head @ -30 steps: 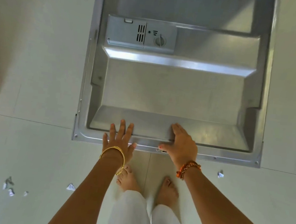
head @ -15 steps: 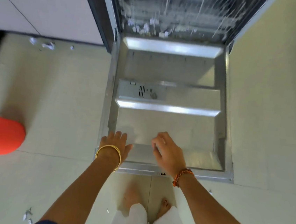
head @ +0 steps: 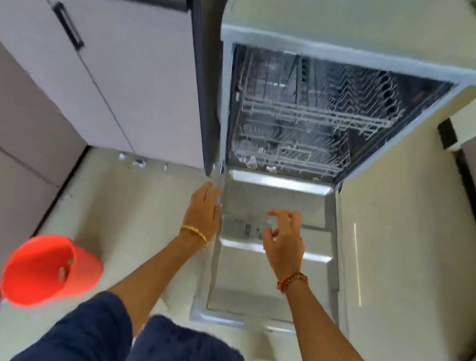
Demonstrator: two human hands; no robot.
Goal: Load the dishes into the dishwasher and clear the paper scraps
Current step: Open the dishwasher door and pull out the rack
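Though the dishwasher door (head: 269,274) lies open, no dishes show in the racks (head: 310,120); paper scraps (head: 138,162) remain on the far-left floor. Left hand (head: 202,210) open, right hand (head: 283,238) loosely curled, both empty.

bucket (head: 45,271): orange-red | dishwasher door (head: 267,283): silver-grey | cabinets (head: 118,79): pale beige | floor (head: 399,256): cream

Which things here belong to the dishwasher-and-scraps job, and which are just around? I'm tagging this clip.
Job:
open steel dishwasher door
white wire lower rack
white paper scraps inside the rack's front
white paper scraps on the floor by the cabinet
left hand and right hand, both holding nothing

Just around:
red plastic bucket
grey cabinet doors
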